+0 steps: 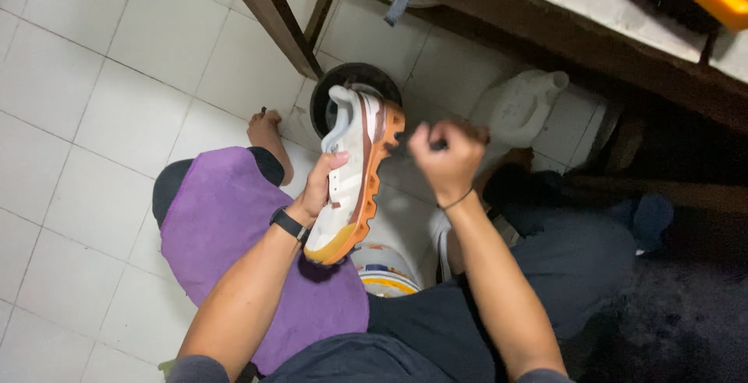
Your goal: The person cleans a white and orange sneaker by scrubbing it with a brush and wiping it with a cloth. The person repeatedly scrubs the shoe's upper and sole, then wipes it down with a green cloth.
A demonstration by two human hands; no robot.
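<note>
My left hand (pixel 321 184) grips a white sports shoe (pixel 352 172) with an orange sole, held on its side above my lap. A black watch sits on that wrist. My right hand (pixel 446 158) is closed in a fist just right of the shoe's sole, with a small dark object pinched in its fingers; what it is I cannot tell. A purple cloth (pixel 238 247) lies over my left knee under the shoe.
A small white bucket (pixel 383 272) with coloured stripes stands between my legs. A black round container (pixel 354 79) and a white plastic jug (pixel 520 106) sit on the white tiled floor (pixel 101 102). A wooden table leg (pixel 269 13) and shelf rise ahead.
</note>
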